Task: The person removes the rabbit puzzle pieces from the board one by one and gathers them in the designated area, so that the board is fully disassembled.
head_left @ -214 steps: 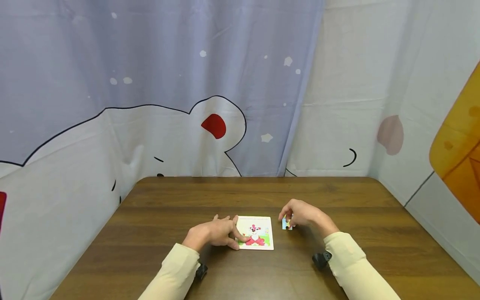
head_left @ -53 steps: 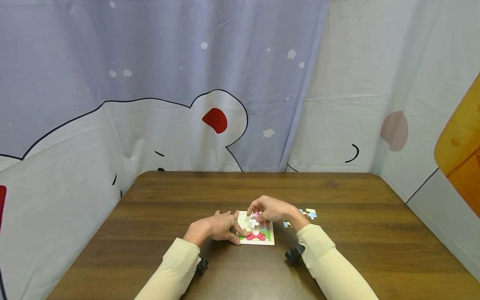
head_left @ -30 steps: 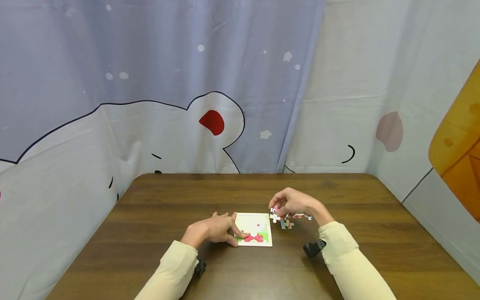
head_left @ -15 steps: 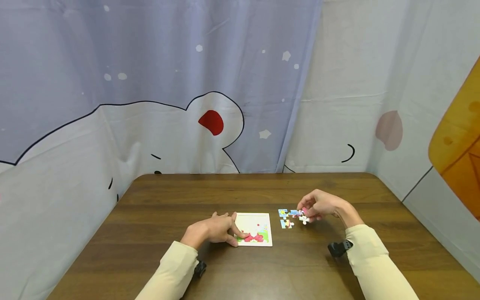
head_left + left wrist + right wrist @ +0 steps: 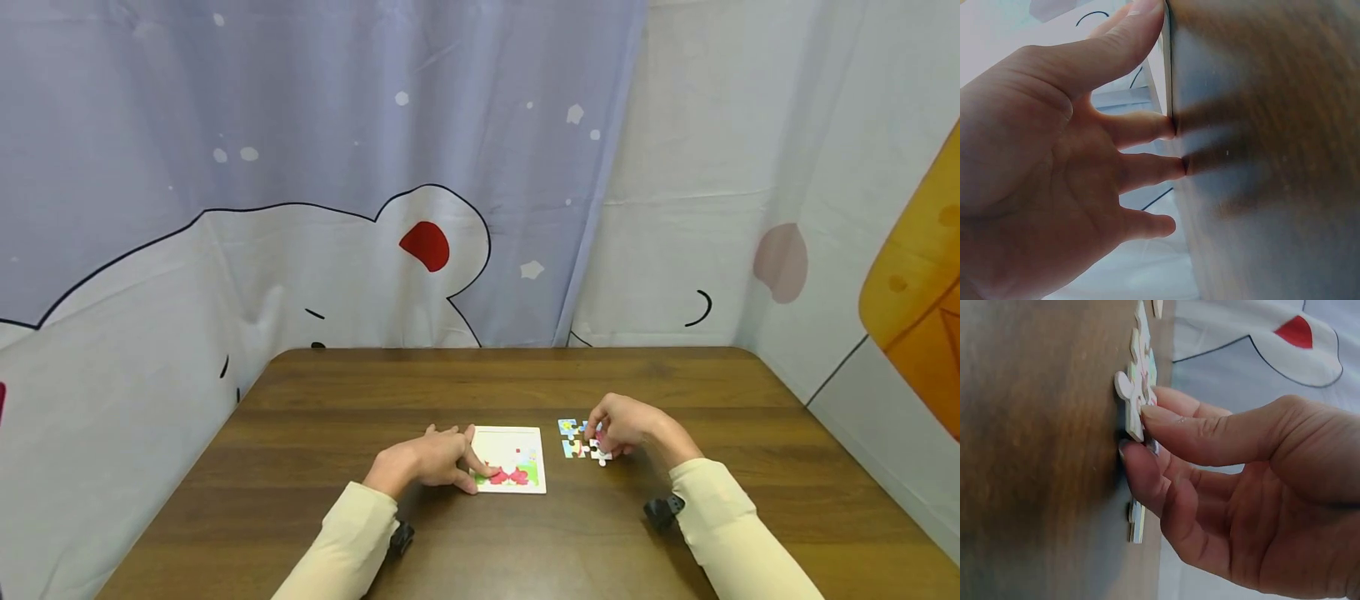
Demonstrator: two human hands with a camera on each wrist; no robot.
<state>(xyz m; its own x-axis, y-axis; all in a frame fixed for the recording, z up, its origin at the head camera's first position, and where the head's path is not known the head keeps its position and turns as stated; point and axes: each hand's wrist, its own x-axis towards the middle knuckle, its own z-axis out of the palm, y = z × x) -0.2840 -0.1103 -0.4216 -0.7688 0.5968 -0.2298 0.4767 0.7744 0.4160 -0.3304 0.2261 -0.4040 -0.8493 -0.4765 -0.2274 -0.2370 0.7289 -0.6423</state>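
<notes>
My left hand [image 5: 427, 461] lies over the left side of a square puzzle board [image 5: 517, 431], fingers spread, index fingertip on the red picture part. In the left wrist view, the thumb [image 5: 1110, 53] is at the board's edge and fingertips touch the table. My right hand [image 5: 630, 423] pinches a white and pink jigsaw piece [image 5: 600, 452] between thumb and fingers, low over the table right of the board. In the right wrist view, the pinched jigsaw piece [image 5: 1135, 415] is seen edge-on, overlapping others. Its far part is hidden by the fingers.
Left of the pinched piece lie a blue piece [image 5: 567, 428] and a pale piece [image 5: 573, 450]; another blue one is partly covered by my right hand. Everything sits on a brown wooden table [image 5: 360, 392], with a printed curtain [image 5: 337, 275] behind it.
My right hand has lifted the white and pink jigsaw piece from the board and carried it right, to the loose pieces. The board's middle now shows pale backing. My left hand has stayed put.
</notes>
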